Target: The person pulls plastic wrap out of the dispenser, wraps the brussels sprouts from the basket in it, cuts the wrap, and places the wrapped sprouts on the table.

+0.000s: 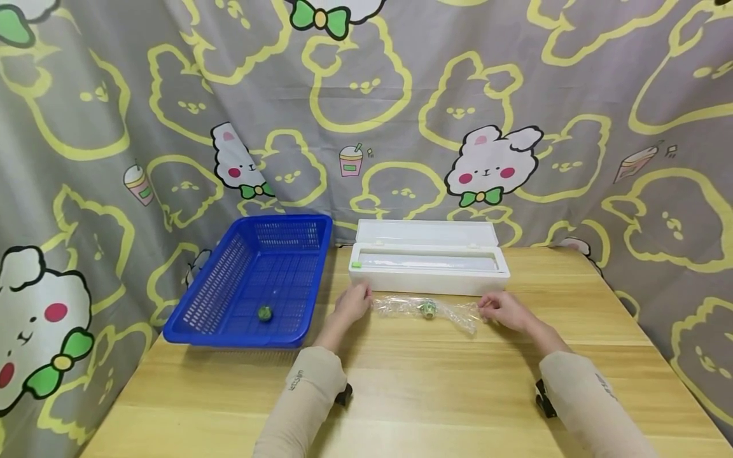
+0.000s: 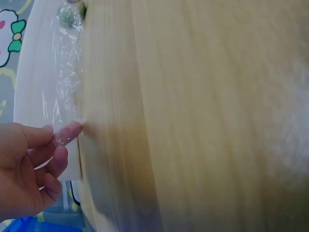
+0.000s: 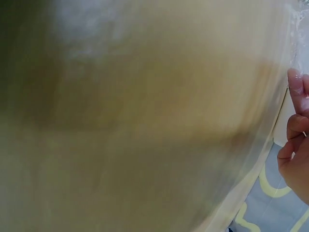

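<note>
A small round green vegetable (image 1: pixel 427 309) sits wrapped in the middle of a strip of clear cling film (image 1: pixel 395 306), close over the wooden table. At the strip's left end my left hand (image 1: pixel 354 301) pinches the film between thumb and forefinger; the left wrist view shows the film (image 2: pixel 67 92) running from those fingertips up to the green vegetable (image 2: pixel 70 15). My right hand (image 1: pixel 506 310) pinches the other end. In the right wrist view only part of the right hand (image 3: pixel 298 130) shows at the edge, with film at its fingertips.
Just behind the hands stands a white cling film dispenser box (image 1: pixel 429 283), lid raised, with a green slider (image 1: pixel 356 264). On the left, a blue plastic basket (image 1: pixel 312 280) holds another small green vegetable (image 1: pixel 265 313). A patterned curtain (image 1: pixel 401 95) hangs along the table's far edge.
</note>
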The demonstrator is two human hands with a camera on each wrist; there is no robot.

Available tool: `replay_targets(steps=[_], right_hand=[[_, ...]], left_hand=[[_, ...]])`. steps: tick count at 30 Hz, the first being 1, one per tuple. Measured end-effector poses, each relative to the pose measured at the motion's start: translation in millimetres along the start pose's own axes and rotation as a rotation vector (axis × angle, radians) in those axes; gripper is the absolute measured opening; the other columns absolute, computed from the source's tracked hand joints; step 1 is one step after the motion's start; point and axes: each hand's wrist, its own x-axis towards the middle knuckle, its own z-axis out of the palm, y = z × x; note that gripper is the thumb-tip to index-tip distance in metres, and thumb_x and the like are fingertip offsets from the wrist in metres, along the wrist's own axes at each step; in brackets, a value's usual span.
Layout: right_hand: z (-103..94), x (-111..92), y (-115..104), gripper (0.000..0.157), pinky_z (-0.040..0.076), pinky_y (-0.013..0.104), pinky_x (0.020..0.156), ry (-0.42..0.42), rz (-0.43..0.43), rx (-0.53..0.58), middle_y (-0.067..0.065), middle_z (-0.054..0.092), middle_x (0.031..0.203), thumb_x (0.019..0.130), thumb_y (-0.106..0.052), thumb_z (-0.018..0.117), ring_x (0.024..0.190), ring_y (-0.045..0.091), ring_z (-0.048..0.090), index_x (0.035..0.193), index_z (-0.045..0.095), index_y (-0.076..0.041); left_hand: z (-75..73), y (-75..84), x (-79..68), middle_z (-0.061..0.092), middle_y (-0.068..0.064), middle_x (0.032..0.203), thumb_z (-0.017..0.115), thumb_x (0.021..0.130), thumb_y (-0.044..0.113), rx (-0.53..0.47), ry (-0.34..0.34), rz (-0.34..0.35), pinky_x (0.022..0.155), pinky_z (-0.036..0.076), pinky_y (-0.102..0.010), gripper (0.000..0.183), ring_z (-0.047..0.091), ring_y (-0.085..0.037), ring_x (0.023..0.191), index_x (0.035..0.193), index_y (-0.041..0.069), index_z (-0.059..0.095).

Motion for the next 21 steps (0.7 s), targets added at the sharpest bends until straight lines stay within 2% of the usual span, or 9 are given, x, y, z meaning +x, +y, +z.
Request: replay_targets(steps=[3, 5, 11, 15, 18, 21], right_hand=[[-0.3, 0, 1, 0.010, 0.041, 0.022, 0.049, 0.004, 0.000, 0.003, 0.012, 0.063, 0.068, 0.084, 0.001, 0.058, 0.058, 0.012, 0.054, 0.088, 0.055, 0.010], [-0.1, 0, 0, 0.009, 0.041, 0.022, 0.050, 0.015, 0.004, -0.047, 0.010, 0.062, 0.069, 0.084, 0.000, 0.058, 0.060, 0.011, 0.053, 0.087, 0.056, 0.008], [3.6, 0, -9, 0.002, 0.040, 0.027, 0.058, 0.074, 0.015, -0.362, -0.003, 0.057, 0.069, 0.081, -0.009, 0.060, 0.062, 0.010, 0.048, 0.080, 0.060, -0.008], [7.2, 3, -10, 0.006, 0.037, 0.029, 0.055, 0.078, 0.013, -0.507, -0.004, 0.053, 0.069, 0.076, -0.011, 0.060, 0.062, 0.012, 0.045, 0.072, 0.059, -0.015], [8.0, 4, -9, 0.009, 0.037, 0.029, 0.054, 0.068, 0.028, -0.536, -0.003, 0.051, 0.070, 0.074, -0.012, 0.061, 0.063, 0.013, 0.045, 0.068, 0.058, -0.018], [6.4, 4, -7, 0.009, 0.038, 0.029, 0.057, 0.039, 0.052, -0.501, -0.001, 0.051, 0.072, 0.076, -0.012, 0.061, 0.065, 0.013, 0.045, 0.068, 0.060, -0.016]], left_hand=[[-0.4, 2.6, 1.3, 0.055, 0.002, 0.068, 0.060, 0.084, 0.009, 0.034, -0.007, 0.000, 0.057, 0.039, -0.030, 0.014, 0.049, -0.015, 0.064, 0.073, 0.013, 0.052], [-0.1, 4.3, 2.7, 0.057, 0.002, 0.069, 0.062, 0.081, 0.009, 0.065, -0.009, 0.005, 0.056, 0.040, -0.030, 0.013, 0.050, -0.015, 0.064, 0.071, 0.013, 0.055], [6.2, 6.3, 6.9, 0.059, 0.001, 0.071, 0.063, 0.078, 0.009, 0.169, -0.027, 0.043, 0.051, 0.040, -0.030, 0.011, 0.053, -0.016, 0.064, 0.068, 0.014, 0.059], [12.4, 7.0, 8.2, 0.058, 0.002, 0.069, 0.066, 0.075, 0.007, 0.190, -0.007, 0.072, 0.050, 0.039, -0.028, 0.015, 0.052, -0.015, 0.063, 0.066, 0.015, 0.058], [16.2, 9.3, 8.9, 0.057, 0.002, 0.069, 0.065, 0.072, 0.001, 0.169, 0.015, 0.106, 0.050, 0.039, -0.028, 0.018, 0.052, -0.015, 0.063, 0.062, 0.015, 0.058], [18.7, 12.0, 9.7, 0.059, 0.002, 0.070, 0.061, 0.070, -0.004, 0.152, 0.004, 0.128, 0.049, 0.040, -0.028, 0.022, 0.053, -0.015, 0.064, 0.061, 0.015, 0.060]])
